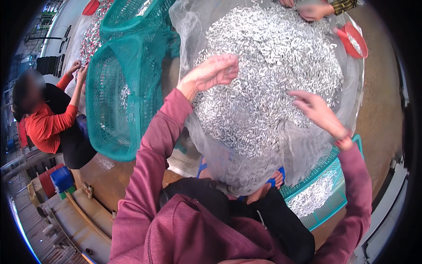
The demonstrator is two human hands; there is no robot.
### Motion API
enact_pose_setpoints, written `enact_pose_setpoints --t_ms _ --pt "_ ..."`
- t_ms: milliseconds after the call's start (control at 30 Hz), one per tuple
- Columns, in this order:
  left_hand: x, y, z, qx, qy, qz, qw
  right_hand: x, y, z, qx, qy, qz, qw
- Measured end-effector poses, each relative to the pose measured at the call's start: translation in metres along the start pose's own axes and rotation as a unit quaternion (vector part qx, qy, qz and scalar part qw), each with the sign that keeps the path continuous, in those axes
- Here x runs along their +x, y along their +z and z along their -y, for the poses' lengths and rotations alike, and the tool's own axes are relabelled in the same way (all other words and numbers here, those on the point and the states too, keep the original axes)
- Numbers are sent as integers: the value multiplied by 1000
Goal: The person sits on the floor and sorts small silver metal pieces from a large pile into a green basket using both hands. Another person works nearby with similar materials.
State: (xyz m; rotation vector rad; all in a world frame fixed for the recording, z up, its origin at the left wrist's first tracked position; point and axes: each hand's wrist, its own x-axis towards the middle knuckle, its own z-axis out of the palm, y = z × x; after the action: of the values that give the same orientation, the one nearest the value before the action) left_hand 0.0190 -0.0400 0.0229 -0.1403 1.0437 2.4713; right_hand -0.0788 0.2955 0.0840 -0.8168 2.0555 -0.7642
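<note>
A broad heap of small silvery-white pieces point(263, 94) is spread in front of the person, on a pale translucent mesh sheet point(303, 147) whose near edge is bunched toward the lap. The left hand point(215, 72) is held over the left part of the heap, its forearm raised from the lower edge and the wrist bent to the right. Its fingers are curled loosely inward; whether a piece is pinched between them cannot be told. The right hand point(317, 111) is reached in from the lower right, over the right part of the heap, with the index finger extended to the left and the other fingers slightly bent. Its grip is left loose and unclosed, and nothing is seen held in it; whether the pieces are touched by its fingertips is unclear.

Beyond the right hand, a red scoop point(348, 46) with pieces in it is rested at the heap's far right edge. At the far side, a co-worker's hand point(315, 12) is placed at the pieces. By the right forearm, more pieces are held in a green basket point(340, 196). To the left, a larger basket point(116, 154) is partly covered by green netting point(143, 66).
</note>
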Motion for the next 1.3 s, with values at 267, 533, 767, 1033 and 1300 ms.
enact_pose_setpoints --t_ms 267,533,767,1033,1300 --pt "30 -17 77 791 -36 -204 575 114 82 -30 -207 -63 -74 973" --pt "5 7 81 715 -4 -89 693 62 100 -21 -4 -80 -11 997" --pt "1 30 22 620 46 -158 767 45 74 -26 366 70 -85 924" --pt "19 45 21 596 46 -165 784 41 64 -22 477 34 -71 876" --pt "60 20 14 -57 -12 -116 992 42 51 -44 377 -5 -149 914"
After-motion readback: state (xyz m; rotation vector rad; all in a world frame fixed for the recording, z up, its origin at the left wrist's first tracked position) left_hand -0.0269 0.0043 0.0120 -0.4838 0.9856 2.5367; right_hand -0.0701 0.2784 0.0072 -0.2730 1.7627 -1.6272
